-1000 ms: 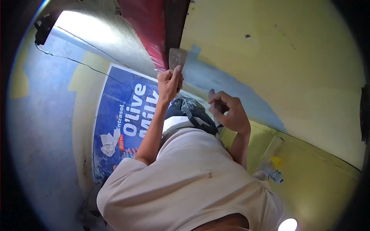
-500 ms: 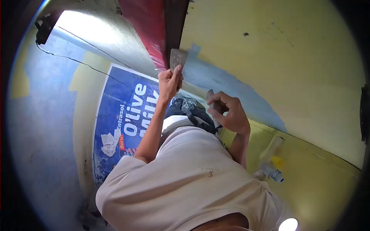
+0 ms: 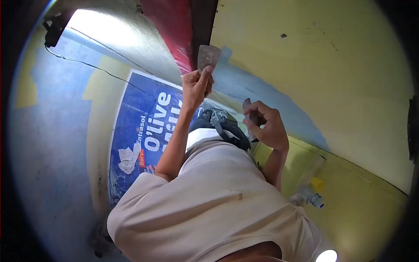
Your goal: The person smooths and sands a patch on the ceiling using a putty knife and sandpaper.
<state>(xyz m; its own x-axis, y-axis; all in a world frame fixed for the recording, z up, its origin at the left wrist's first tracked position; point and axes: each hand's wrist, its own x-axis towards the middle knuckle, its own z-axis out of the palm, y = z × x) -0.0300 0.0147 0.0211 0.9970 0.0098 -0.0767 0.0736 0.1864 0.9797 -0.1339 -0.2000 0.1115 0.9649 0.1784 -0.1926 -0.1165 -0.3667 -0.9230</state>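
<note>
Metal scraper [image 3: 208, 56] (flat, trapezoid) in left hand [image 3: 195, 85].

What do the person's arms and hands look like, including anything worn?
Both arms come out of a pale beige short-sleeved T-shirt with a small dark mark on the chest. Left hand and right hand are bare: no gloves or watch visible.

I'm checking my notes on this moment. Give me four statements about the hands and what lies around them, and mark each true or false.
1. The left hand holds a flat scraper. True.
2. The right hand is empty. False: it grips a dark tool.
3. The banner is green. False: it is blue with white lettering.
4. A plastic bottle lies by the yellow wall. True.
</note>
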